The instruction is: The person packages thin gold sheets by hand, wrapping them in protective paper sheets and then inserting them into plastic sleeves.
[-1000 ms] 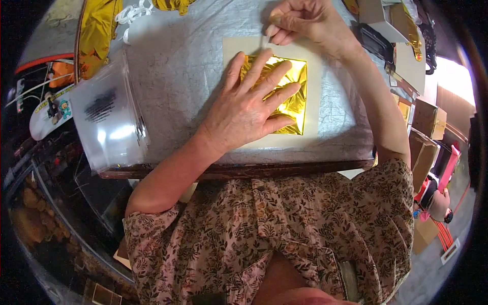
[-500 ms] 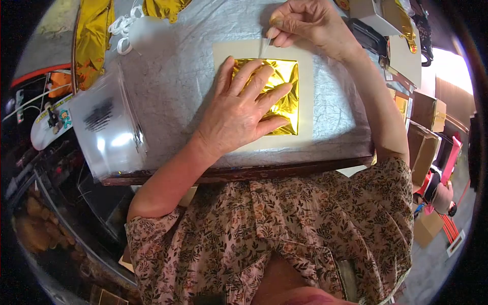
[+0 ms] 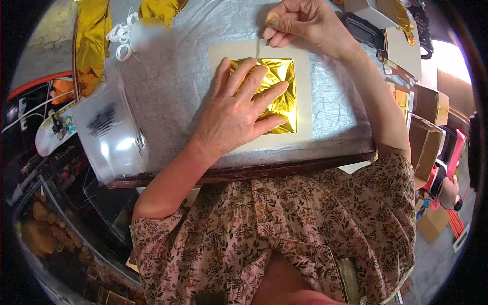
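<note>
A shiny gold foil square (image 3: 288, 109) lies on a larger beige card (image 3: 303, 96) on the silvery covered table. My left hand (image 3: 231, 114) rests on the foil with its fingers spread, covering much of its left half. Just beyond the foil's far edge, my right hand (image 3: 302, 25) is closed in a pinch. A thin translucent strip (image 3: 262, 43) shows under its fingertips and runs down toward the foil's top edge. The strip's upper end is hidden in the fingers.
Clear plastic sheets (image 3: 109, 134) are piled at the table's left edge. Beyond them are white looped bands (image 3: 119, 35) and gold foil pieces (image 3: 91, 51). A black tray (image 3: 363, 30) and a white box (image 3: 371, 12) stand far right. Cardboard boxes (image 3: 429, 107) and another person (image 3: 447, 190) are farther right.
My right hand has shifted slightly, with less of the strip clearly visible below its fingers. The left hand stays flat on the foil. The whole view has moved a little.
</note>
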`<state>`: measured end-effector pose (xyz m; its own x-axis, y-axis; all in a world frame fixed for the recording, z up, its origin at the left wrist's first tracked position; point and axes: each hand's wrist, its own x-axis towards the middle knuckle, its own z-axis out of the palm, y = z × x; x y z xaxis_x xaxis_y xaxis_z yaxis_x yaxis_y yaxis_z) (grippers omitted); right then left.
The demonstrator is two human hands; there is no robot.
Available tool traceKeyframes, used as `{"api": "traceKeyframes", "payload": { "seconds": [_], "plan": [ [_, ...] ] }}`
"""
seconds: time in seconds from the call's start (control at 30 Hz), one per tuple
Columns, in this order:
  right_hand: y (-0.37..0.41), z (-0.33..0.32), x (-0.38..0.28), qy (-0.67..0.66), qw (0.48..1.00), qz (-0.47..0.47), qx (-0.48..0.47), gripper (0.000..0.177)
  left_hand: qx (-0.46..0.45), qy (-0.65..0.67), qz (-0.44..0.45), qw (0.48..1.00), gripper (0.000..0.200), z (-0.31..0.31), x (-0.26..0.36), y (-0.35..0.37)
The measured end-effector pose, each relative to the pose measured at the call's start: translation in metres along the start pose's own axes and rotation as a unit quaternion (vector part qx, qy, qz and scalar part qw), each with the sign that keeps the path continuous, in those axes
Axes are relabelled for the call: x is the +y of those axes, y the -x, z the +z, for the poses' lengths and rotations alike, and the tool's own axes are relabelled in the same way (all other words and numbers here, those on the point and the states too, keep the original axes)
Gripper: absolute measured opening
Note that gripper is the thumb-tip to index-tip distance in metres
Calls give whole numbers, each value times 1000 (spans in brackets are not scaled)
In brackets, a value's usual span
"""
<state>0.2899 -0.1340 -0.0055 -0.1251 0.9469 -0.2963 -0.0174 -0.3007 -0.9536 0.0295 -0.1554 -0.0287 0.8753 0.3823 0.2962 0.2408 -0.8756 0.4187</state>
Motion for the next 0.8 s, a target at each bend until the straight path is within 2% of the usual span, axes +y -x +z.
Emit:
{"api": "traceKeyframes", "payload": {
  "seconds": [0.47,0.67,0.73,0.8],
  "plan": [
    [-9,0,9,-14,999,31,-30,13,-3,-4,-6,1000,54,1,0,1],
    [3,-2,5,-22,999,31,-11,11,-8,-7,-6,1000,53,0,-1,1],
    [9,-3,-1,4,996,71,60,10,-4,-4,-6,1000,53,0,-1,0],
    [14,-7,4,-17,996,57,70,11,-1,-2,-4,1000,53,-1,1,0]
  ]
}}
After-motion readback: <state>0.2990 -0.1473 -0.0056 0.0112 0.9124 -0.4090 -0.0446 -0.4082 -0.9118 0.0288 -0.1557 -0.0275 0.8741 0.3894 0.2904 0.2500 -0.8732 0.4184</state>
